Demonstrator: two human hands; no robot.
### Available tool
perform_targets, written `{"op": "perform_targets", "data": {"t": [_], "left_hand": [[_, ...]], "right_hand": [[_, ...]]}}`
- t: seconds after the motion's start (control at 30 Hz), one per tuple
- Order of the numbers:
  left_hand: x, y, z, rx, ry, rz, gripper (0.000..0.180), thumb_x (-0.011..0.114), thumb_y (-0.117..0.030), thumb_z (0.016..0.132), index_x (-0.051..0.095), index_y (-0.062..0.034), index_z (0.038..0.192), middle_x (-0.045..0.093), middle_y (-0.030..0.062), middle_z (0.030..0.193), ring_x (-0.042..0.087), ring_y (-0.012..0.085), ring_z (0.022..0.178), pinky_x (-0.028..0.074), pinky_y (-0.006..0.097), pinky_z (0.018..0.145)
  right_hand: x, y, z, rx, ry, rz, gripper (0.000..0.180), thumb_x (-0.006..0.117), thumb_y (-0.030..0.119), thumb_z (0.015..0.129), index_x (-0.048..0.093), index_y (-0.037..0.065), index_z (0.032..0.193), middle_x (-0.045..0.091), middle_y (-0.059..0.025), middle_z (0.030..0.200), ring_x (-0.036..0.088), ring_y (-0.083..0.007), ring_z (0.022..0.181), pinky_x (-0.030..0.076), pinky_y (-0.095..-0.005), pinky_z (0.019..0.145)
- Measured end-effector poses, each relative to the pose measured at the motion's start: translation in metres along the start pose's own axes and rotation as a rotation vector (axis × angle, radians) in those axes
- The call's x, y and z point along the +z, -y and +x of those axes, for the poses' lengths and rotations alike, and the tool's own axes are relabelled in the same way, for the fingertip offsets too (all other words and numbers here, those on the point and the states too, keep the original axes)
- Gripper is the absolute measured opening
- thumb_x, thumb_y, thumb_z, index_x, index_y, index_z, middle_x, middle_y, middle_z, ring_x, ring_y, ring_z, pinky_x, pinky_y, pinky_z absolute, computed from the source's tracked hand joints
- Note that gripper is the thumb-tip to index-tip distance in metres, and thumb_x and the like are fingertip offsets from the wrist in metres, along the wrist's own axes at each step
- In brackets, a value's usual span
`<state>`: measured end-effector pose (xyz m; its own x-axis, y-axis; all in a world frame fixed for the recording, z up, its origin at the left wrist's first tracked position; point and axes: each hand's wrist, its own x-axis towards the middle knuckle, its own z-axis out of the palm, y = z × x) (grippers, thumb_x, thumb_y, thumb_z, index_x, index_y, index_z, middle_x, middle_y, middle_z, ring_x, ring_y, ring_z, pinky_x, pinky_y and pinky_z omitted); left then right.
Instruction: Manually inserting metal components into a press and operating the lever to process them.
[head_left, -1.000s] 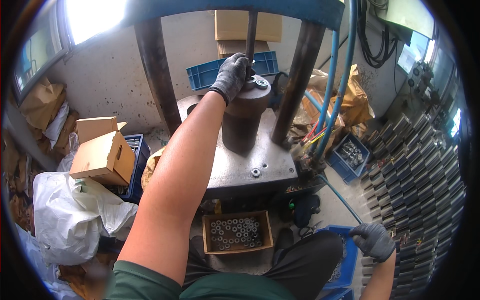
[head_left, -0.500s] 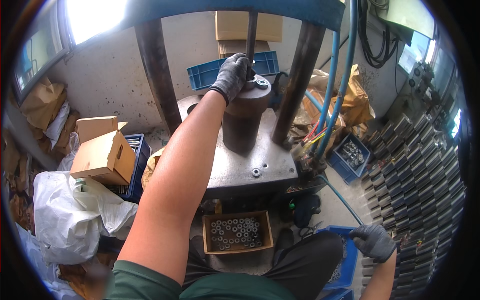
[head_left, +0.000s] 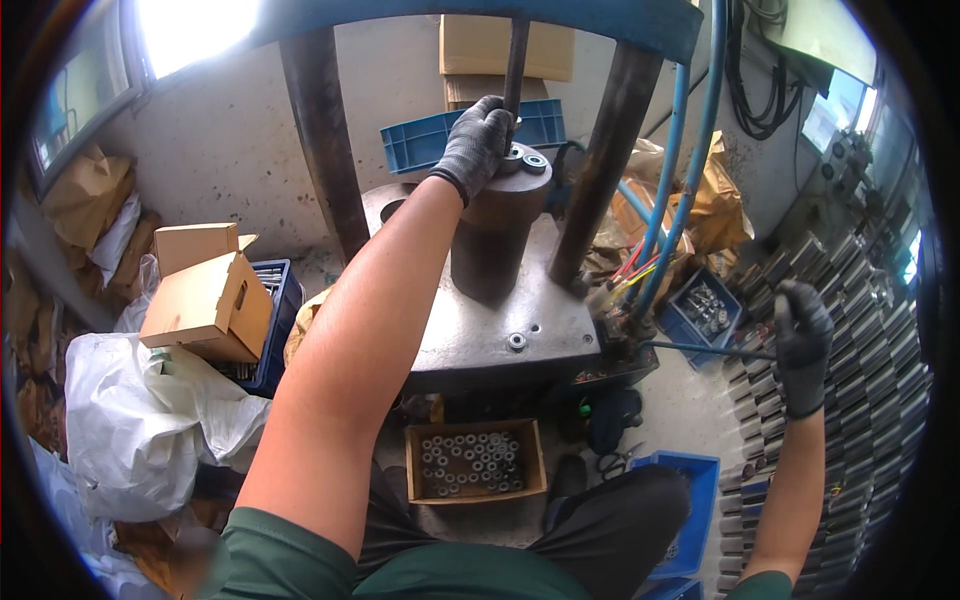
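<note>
My left hand (head_left: 478, 145), in a dark grey glove, is closed beside the press rod (head_left: 517, 65), just above the top of the thick metal cylinder (head_left: 495, 225). What its fingers grip is hidden. Ring-shaped bearings lie on that top: one bearing (head_left: 512, 160) under the rod, another bearing (head_left: 535, 163) to its right. Out to the right, my gloved right hand (head_left: 803, 345) is raised with its fingers extended upward. The blue lever (head_left: 705, 348) reaches its palm side at nearly level height.
A single bearing (head_left: 516, 341) sits on the press bed (head_left: 470, 335). Below stands a cardboard box (head_left: 412, 465) of bearings. Blue bins (head_left: 715, 475) are at right, beside stacked metal tubes (head_left: 850, 400). An opened carton (head_left: 195, 305) and white sack (head_left: 130, 430) occupy the left.
My right hand has moved up from its closed grip at the lever's end, and its fingers have straightened. The lever has swung up from a downward slope. My left hand stays at the rod.
</note>
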<state>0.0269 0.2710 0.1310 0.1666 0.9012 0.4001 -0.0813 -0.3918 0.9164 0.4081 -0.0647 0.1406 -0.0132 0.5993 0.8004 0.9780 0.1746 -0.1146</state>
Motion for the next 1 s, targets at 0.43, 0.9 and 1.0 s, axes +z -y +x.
{"op": "perform_targets", "data": {"t": [0.43, 0.9, 1.0], "left_hand": [[-0.004, 0.008, -0.004, 0.196, -0.346, -0.451, 0.02, 0.058, 0.0, 0.092, 0.069, 0.0007, 0.109, 0.07, 0.0099, 0.089, 0.068, 0.0168, 0.08, 0.056, 0.03, 0.077], [0.003, -0.01, -0.01, 0.114, -0.017, 0.32, 0.036, 0.069, -0.034, 0.101, 0.07, -0.0024, 0.119, 0.073, 0.0067, 0.095, 0.068, 0.0144, 0.083, 0.057, 0.031, 0.076], [0.006, -0.009, -0.004, 0.123, -0.05, 0.467, 0.041, 0.065, -0.041, 0.104, 0.07, -0.0052, 0.125, 0.073, 0.0105, 0.088, 0.071, 0.0192, 0.081, 0.057, 0.036, 0.077]], "right_hand": [[0.04, -0.065, 0.076, 0.402, 0.073, 0.324, 0.037, 0.065, 0.035, 0.105, 0.074, -0.001, 0.109, 0.074, -0.0117, 0.095, 0.068, -0.0177, 0.085, 0.053, -0.0338, 0.082], [-0.02, -0.014, -0.018, -0.14, 0.149, -0.297, 0.037, 0.076, 0.003, 0.082, 0.068, 0.004, 0.118, 0.068, -0.0175, 0.11, 0.065, -0.0355, 0.103, 0.052, -0.0442, 0.095], [-0.032, 0.032, -0.059, -0.311, 0.287, -0.422, 0.04, 0.075, 0.006, 0.078, 0.068, 0.004, 0.118, 0.068, -0.0185, 0.112, 0.06, -0.0374, 0.105, 0.049, -0.0471, 0.093]]}}
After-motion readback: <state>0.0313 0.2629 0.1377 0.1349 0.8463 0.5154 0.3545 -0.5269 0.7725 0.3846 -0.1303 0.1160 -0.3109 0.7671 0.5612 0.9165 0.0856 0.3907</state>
